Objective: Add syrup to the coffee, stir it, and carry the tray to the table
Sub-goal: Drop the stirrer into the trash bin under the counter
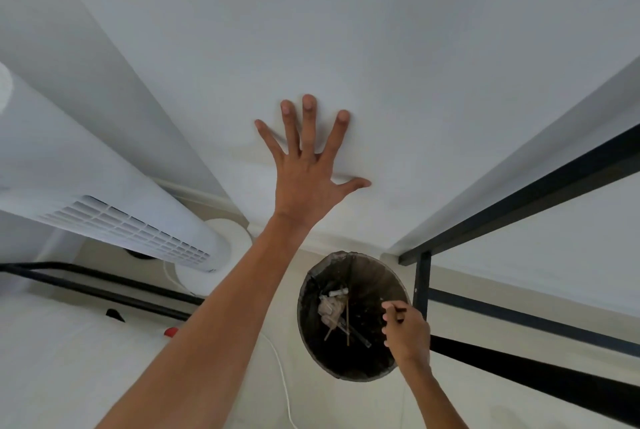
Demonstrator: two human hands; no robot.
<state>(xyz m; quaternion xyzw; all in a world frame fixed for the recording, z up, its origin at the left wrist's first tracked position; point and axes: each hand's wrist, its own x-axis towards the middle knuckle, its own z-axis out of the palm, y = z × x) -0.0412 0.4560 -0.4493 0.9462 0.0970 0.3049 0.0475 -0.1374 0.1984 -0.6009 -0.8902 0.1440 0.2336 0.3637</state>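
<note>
No coffee, syrup or tray is in view. My left hand (308, 169) lies flat against the white wall (381, 30) with its fingers spread and holds nothing. My right hand (407, 330) hovers over the right rim of a round dark waste bin (311, 335) on the floor. Its fingers are loosely curled and apart, and I see nothing in them. Inside the bin lie thin wooden stir sticks (347, 319), a crumpled paper (327, 309) and a small white piece.
A white tower fan (114, 207) stands at the left on a round base. A black metal frame (519, 207) of a table or shelf runs along the right. A white cable (282, 380) trails across the pale floor beside the bin.
</note>
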